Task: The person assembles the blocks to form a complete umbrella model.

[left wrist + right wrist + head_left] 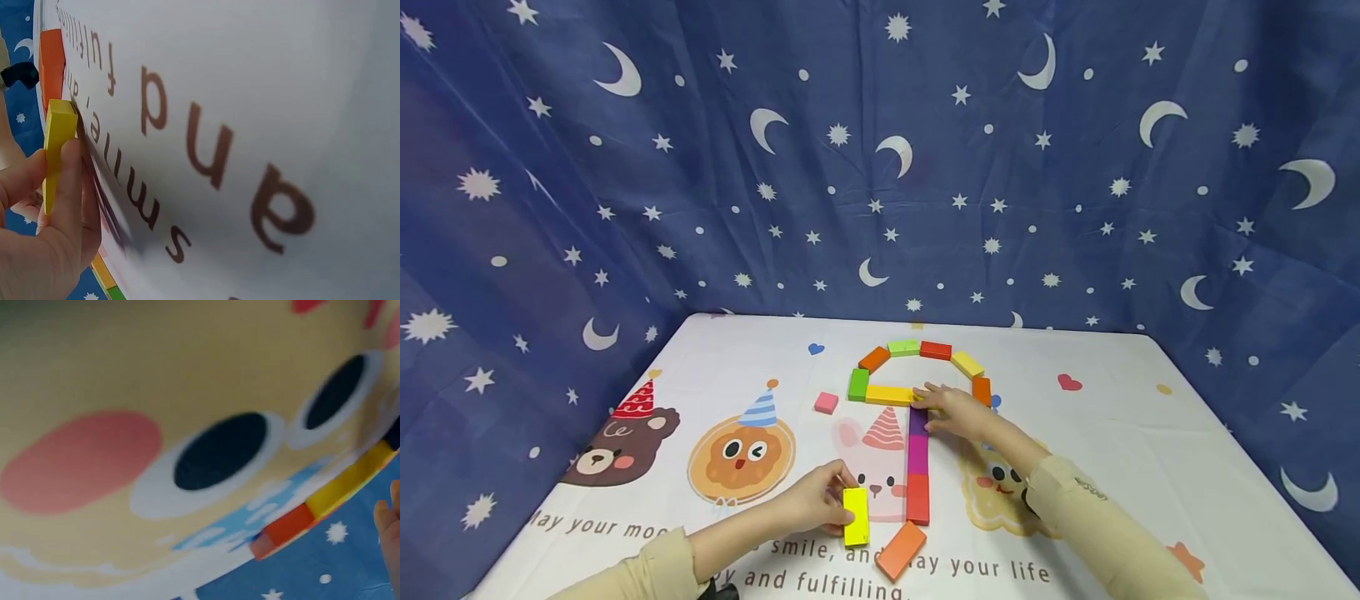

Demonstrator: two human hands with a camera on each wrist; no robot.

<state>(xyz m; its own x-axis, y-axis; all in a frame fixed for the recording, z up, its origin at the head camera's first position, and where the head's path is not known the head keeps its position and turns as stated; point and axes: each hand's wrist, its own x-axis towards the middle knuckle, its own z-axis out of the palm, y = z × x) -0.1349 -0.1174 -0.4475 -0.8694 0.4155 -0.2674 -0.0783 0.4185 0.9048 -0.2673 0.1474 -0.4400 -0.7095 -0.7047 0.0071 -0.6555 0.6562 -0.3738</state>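
My left hand pinches a bright yellow block between thumb and fingers, near the front of the table. The left wrist view shows that yellow block held on edge, an orange block beyond it. My right hand reaches in from the right, its fingertips at the right end of a flat amber block and over the top of a purple block. Below the purple one, a magenta block and a red block continue a straight column.
An arch of several blocks, including a green block and a red block, curves behind the amber one. A pink block lies left of it. An orange block lies slanted below the column. A starry curtain hangs behind the table.
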